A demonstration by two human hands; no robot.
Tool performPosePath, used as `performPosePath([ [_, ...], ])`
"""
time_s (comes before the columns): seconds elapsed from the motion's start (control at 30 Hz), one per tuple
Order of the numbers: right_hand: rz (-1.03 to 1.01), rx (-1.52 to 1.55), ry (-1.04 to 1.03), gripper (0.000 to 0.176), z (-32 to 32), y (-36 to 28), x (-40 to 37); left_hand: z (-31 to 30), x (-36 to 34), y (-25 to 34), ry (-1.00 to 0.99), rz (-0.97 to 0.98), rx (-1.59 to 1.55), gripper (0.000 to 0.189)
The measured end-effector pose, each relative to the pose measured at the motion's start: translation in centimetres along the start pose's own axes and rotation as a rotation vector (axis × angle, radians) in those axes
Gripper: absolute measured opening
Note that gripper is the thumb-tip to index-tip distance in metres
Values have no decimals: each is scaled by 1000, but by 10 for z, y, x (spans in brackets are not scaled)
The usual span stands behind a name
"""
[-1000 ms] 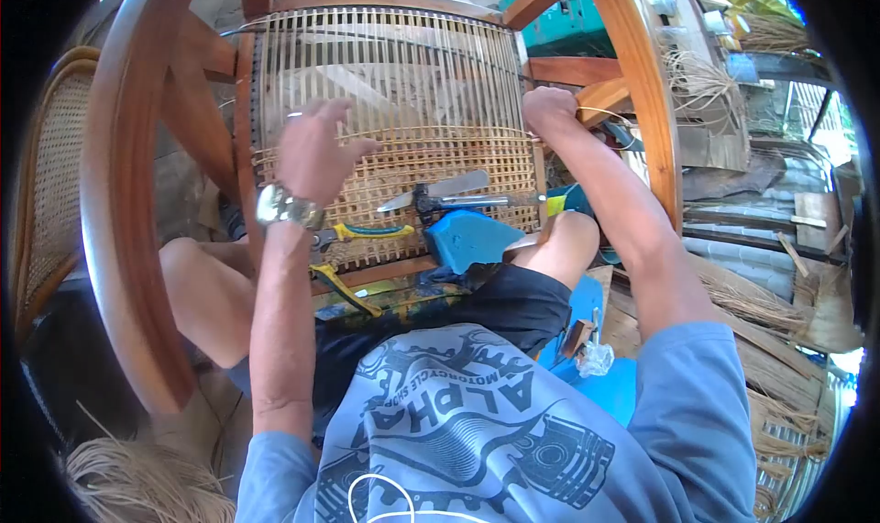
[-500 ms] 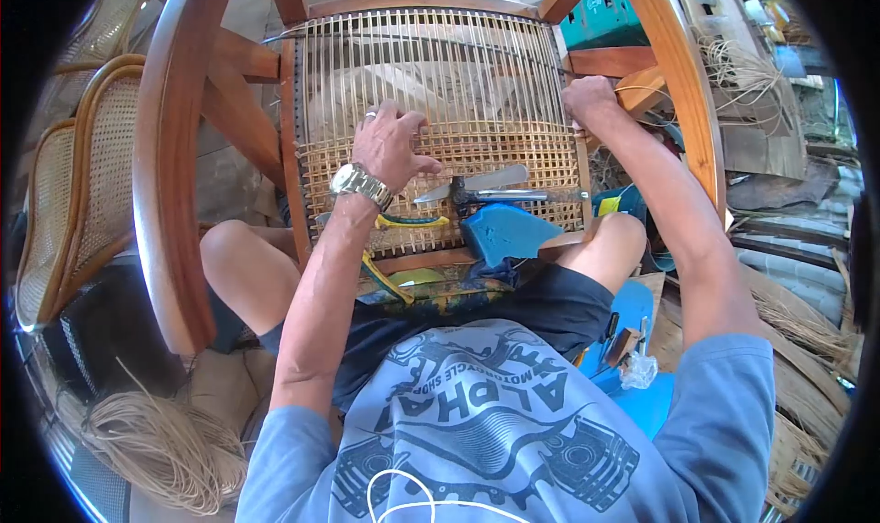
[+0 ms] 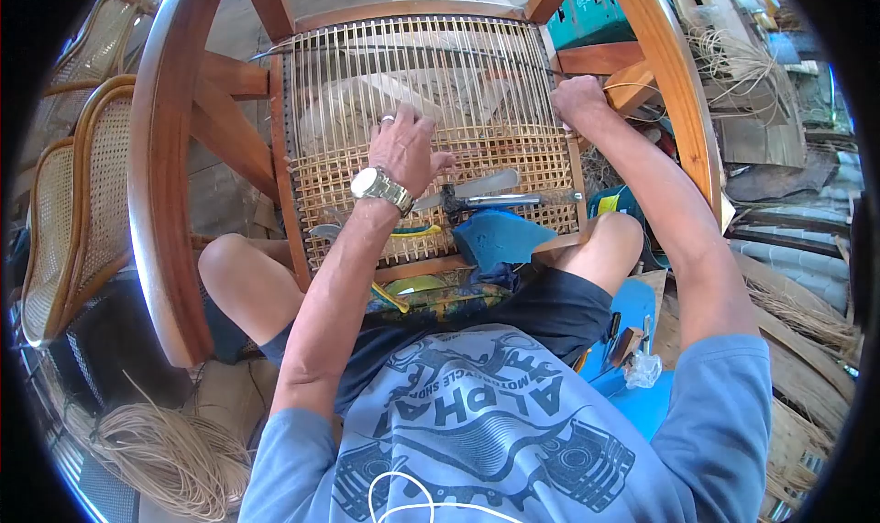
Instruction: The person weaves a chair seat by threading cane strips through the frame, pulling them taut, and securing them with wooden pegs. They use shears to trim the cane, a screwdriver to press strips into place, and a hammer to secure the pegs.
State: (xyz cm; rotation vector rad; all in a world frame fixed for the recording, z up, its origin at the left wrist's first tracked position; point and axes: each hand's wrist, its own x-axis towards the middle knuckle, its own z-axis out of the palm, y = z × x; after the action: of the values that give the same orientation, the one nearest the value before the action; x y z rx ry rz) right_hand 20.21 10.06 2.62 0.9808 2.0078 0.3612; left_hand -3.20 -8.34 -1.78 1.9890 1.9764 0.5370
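Observation:
A cane seat panel [image 3: 344, 188] is strung across a wooden chair frame [image 3: 170, 165]. Its near part is a woven grid, while mostly lengthwise strands fill the far part. My left hand [image 3: 409, 149], with a ring and wristwatch, rests over the panel, fingers stretched and thumb apart. At the right rail, my right hand [image 3: 579, 103] is closed, its fingertips largely hidden. A thin cane strand [image 3: 632, 86] curves out beside that fist. A long dark strip [image 3: 412, 50] crosses the far strands. On the near weave lie a hammer [image 3: 495, 198], a pale blade [image 3: 490, 182] and yellow-handled pliers [image 3: 417, 231].
A blue piece [image 3: 502, 237] lies at the panel's near edge. Coiled cane [image 3: 170, 454] sits at lower left, below cane-backed chairs [image 3: 92, 193]. A green crate [image 3: 596, 10] stands beyond the frame, and loose cane [image 3: 733, 60] hangs at upper right.
My left hand has slid right across the strands, its fingers now flatter. My right hand stays closed at the right rail. The chair frame sits slightly farther left in view.

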Motion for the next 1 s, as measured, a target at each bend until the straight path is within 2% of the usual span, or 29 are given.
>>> performPosePath([
  [0.1,9,13,-23,26,-6,0,-4,7,-2,1,-19,-69,-3,48],
  [0.2,15,16,-39,27,-5,0,-2,9,-6,-3,16,-64,-91,46],
  [0.33,26,28,-70,27,1,0,7,-6,-3,3,-24,-39,-60,45],
  [0.4,17,46,33,22,5,0,7,-16,1,15,-21,-91,-22,44],
  [0.5,49,35,-54,28,-4,-3,2,6,25,33,17,-11,-110,46],
  [0.53,45,33,-39,28,-1,-3,3,12,32,39,-136,-17,-133,46],
  [0.63,40,30,-39,28,3,-2,4,29,27,45,-78,28,-14,43],
  [0.67,34,37,-19,28,6,-2,6,35,24,44,8,46,-38,41],
  [0.83,12,31,-18,28,8,0,6,40,27,34,-34,51,-124,45],
  [1.0,18,46,22,28,8,0,6,32,21,39,16,72,-143,45],
])
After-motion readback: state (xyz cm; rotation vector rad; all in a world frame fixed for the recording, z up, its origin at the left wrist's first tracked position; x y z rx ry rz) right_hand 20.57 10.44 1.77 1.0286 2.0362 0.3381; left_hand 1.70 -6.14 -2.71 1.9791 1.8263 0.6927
